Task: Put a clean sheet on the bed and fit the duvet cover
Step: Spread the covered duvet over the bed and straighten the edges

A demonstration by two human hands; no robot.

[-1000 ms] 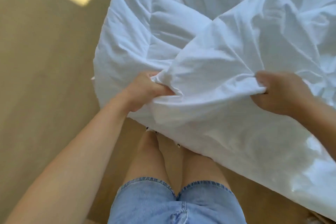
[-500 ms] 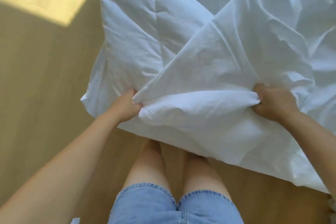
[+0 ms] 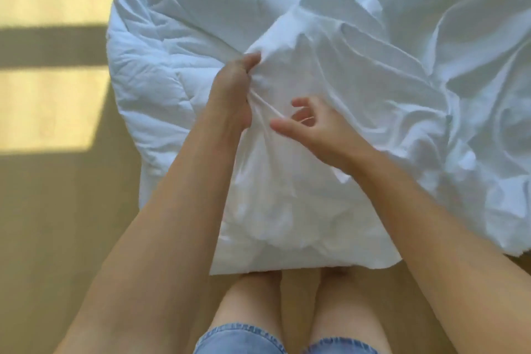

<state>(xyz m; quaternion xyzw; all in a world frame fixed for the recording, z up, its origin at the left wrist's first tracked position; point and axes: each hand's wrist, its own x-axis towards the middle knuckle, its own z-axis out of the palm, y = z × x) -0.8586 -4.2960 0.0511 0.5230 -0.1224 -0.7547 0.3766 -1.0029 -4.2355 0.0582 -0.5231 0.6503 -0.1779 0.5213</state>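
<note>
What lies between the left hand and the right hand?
In the head view, only bunched duvet cover: the left hand grips it, the right hand is open.

Nothing fancy going on here: light blue denim shorts (image 3: 238, 339) with stitched hems that look a bit faded and rough at the edge. Legs (image 3: 250, 302) are bare past the shorts' hems. Forearms (image 3: 178, 210) are bare too, and so are the left hand (image 3: 232, 95) and right hand (image 3: 313, 126).

Wooden floor (image 3: 57, 210), sunlit patches (image 3: 51, 109); denim shorts (image 3: 238, 339).
</note>
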